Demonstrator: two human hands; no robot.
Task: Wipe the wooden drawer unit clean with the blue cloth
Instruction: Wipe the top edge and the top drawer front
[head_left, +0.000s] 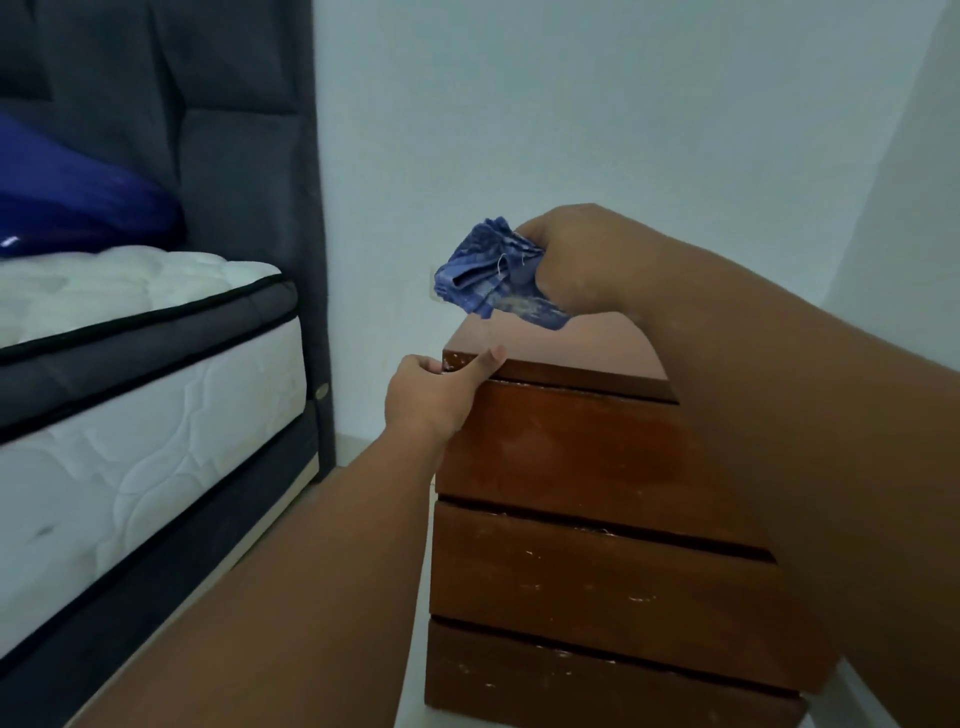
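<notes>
We see a white-walled corner (571, 130) with a dark grey padded fabric headboard (218, 130) at the far left and a white quilted mattress with dark piping (145, 415) below it; a deep blue pillow (78, 202) leans on the headboard. Right of the bed stands the reddish-brown wooden drawer unit (571, 467), three drawer fronts stacked, with small pale chips along their edges. Our left hand (436, 395) grips its near-left top corner, thumb lying along the front edge and fingers curled round the side. Our right hand (576, 260) is closed around the crumpled blue patterned cloth (493, 275), held just above the far part of the top; whether the cloth touches the wood we cannot tell.
</notes>
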